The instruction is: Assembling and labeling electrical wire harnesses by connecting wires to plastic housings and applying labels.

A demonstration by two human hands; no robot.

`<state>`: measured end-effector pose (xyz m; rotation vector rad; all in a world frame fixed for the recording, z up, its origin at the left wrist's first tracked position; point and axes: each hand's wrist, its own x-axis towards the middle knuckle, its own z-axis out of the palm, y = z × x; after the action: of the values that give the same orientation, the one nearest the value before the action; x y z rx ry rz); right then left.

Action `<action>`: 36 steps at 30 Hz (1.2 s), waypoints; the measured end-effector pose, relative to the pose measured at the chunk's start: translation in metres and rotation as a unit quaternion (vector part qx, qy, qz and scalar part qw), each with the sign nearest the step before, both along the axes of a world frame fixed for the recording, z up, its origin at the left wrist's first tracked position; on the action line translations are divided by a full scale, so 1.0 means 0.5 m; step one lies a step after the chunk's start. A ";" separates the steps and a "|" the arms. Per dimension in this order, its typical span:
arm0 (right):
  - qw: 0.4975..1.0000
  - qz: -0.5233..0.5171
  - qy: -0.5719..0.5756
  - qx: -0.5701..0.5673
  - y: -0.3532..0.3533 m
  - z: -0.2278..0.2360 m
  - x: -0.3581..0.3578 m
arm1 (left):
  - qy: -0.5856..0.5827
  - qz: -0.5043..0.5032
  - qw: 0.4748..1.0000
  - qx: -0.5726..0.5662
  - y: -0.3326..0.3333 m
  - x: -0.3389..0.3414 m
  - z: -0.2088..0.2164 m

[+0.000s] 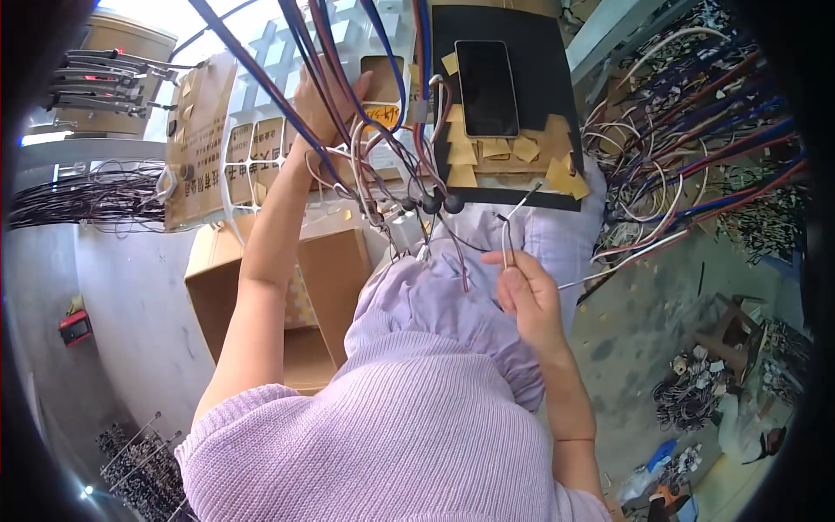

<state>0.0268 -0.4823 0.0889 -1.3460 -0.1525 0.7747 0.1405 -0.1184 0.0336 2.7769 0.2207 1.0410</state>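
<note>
My right hand [528,296] is closed in a pinch on a thin white cable [508,239] in front of my lap. The cable's dark tip stands up above the fingers, and a white length trails off to the right. At the upper left, my left hand [323,103] reaches over a white plastic tray [261,65]. Its fingers look apart, partly hidden behind hanging blue, red and black cables [300,122]. These cables come together in a bundle with round black beads [452,204] above my lap.
A phone [487,87] lies on a black board [552,74] with tan tape pieces. Below the work surface stands an open cardboard box [335,261]. Many cables [696,165] hang at the right, and a black bundle [96,196] at the left. A small red-black object [76,325] sits farther left.
</note>
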 end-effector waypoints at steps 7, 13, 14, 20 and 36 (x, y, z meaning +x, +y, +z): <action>0.990 -0.073 -0.046 0.109 -0.031 -0.068 -0.009 | -0.052 -0.051 0.997 -0.002 0.037 -0.016 -0.021; 0.992 -0.074 -0.079 0.062 -0.032 -0.042 -0.007 | 0.093 -0.097 0.991 -0.022 0.105 -0.055 -0.032; 0.987 -0.108 -0.105 0.060 -0.021 -0.036 -0.007 | 0.133 -0.092 0.986 -0.033 0.108 -0.054 -0.034; 0.982 -0.132 -0.133 -0.024 -0.052 -0.029 0.013 | -0.297 0.002 0.804 -0.515 0.118 -0.147 0.115; 0.835 -0.107 -0.510 -0.176 -0.063 0.106 0.033 | 0.369 -0.490 0.681 -0.400 -0.335 -0.230 0.236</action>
<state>0.0435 -0.5138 0.1419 -1.9856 -0.7145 -0.1993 0.0255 -0.2859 0.1517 1.7941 -0.5517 -0.4148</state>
